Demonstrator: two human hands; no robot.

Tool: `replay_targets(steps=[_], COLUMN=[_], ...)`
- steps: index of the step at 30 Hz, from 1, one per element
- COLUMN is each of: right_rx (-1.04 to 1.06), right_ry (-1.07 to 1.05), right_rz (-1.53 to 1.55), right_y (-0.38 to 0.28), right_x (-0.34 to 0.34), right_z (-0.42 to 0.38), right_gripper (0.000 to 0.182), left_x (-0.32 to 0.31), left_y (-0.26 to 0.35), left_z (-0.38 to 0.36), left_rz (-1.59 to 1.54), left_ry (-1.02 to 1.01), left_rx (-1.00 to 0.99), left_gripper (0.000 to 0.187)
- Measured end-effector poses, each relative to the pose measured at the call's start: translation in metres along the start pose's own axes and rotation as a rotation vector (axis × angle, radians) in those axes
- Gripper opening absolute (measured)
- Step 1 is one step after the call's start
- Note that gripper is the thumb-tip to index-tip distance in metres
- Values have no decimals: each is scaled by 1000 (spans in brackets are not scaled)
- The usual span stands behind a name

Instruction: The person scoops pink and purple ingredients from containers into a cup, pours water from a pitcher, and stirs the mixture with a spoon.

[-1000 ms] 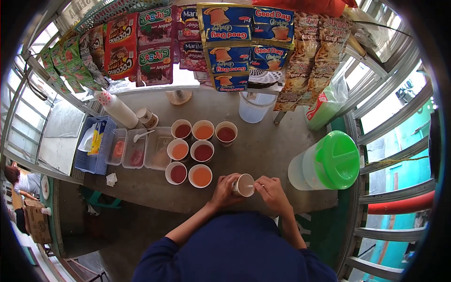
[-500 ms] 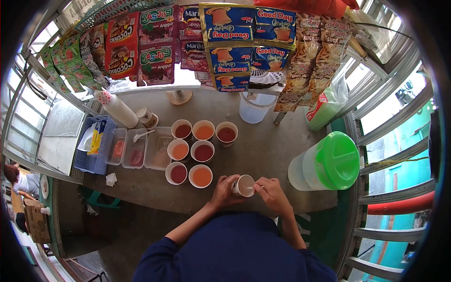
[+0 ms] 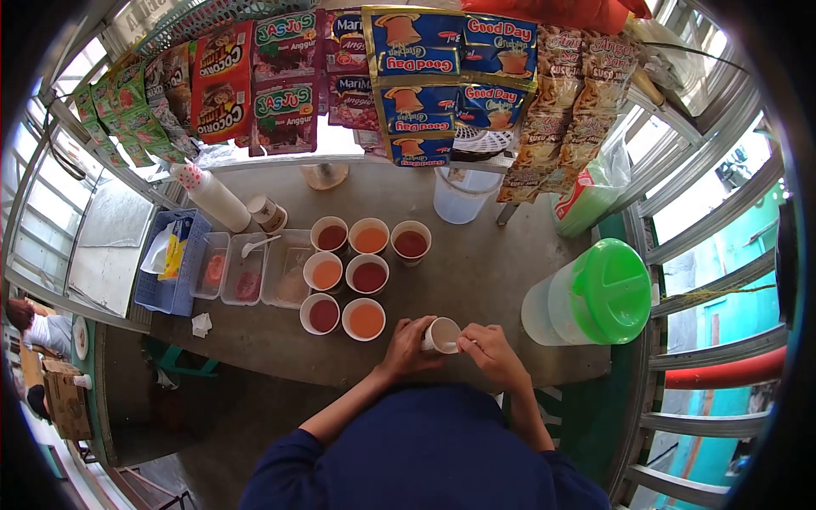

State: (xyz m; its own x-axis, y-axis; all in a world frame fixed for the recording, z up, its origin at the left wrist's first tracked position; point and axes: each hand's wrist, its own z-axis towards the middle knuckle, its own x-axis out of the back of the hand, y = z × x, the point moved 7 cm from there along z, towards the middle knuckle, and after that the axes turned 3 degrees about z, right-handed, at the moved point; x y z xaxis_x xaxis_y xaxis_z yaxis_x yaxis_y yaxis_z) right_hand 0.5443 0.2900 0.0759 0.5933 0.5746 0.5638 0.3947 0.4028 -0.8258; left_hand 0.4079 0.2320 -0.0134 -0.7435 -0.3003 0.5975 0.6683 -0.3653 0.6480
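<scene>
My left hand [image 3: 408,347] is wrapped round the side of a paper cup [image 3: 443,337] at the table's near edge. The cup tilts slightly, and pale contents show inside it. At its right rim, the fingers of my right hand [image 3: 491,350] pinch a white spoon [image 3: 451,345] that dips into the cup; most of its handle is hidden by the fingers. Just beyond my left hand stand several filled cups, among them an orange drink [image 3: 366,320] and a dark red drink [image 3: 368,276].
Clear containers of powder [image 3: 286,272] and a blue basket [image 3: 161,293] stand at left, near stacked cups [image 3: 204,195]. To the right is a water jug with a green lid [image 3: 614,291]. Drink sachets [image 3: 416,85] hang above a bucket [image 3: 463,197]. A person [image 3: 38,327] is at far left.
My right hand has shifted slightly left at the cup's rim, and the spoon has moved a little inside the cup. My left hand keeps its hold.
</scene>
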Motion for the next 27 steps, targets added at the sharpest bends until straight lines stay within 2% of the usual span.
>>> replay_targets(steps=[2, 3, 5, 6, 8, 12, 14, 17, 20, 24, 27], right_rx=[7, 5, 2, 2, -36, -28, -13, -42, -45, -8, 9], right_ry=[-66, -65, 22, 22, -95, 22, -70, -5, -36, -54, 62], right_rz=[203, 204, -12, -13, 188, 35, 91, 193, 16, 152, -15], right_y=[4, 1, -6, -3, 8, 5, 7, 10, 6, 5, 2], right_x=[-5, -5, 2, 2, -6, 1, -4, -4, -3, -6, 2], right_z=[0, 0, 0, -1, -1, -2, -1, 0, 0, -2, -1], right_gripper=[24, 24, 23, 23, 22, 23, 24, 24, 24, 24, 24], left_x=[0, 0, 0, 0, 2, 2, 2, -2, -4, -3, 1], left_y=[0, 0, -1, 0, 0, 3, 0, -1, -7, -5, 3], left_z=[0, -1, -1, 0, 0, 1, 0, -2, -3, -4, 2], left_rz=[-6, -24, -44, -34, -19, -40, -34, -26, -55, -86, -69], left_ry=[-14, -7, 1, 7, 15, -6, -31, 8, 15, -13, -37], left_rx=[2, 7, 10, -5, -18, 0, 39, 10, 28, 55, 38], left_gripper=[87, 87, 86, 86, 86, 87, 87, 86, 88, 89, 90])
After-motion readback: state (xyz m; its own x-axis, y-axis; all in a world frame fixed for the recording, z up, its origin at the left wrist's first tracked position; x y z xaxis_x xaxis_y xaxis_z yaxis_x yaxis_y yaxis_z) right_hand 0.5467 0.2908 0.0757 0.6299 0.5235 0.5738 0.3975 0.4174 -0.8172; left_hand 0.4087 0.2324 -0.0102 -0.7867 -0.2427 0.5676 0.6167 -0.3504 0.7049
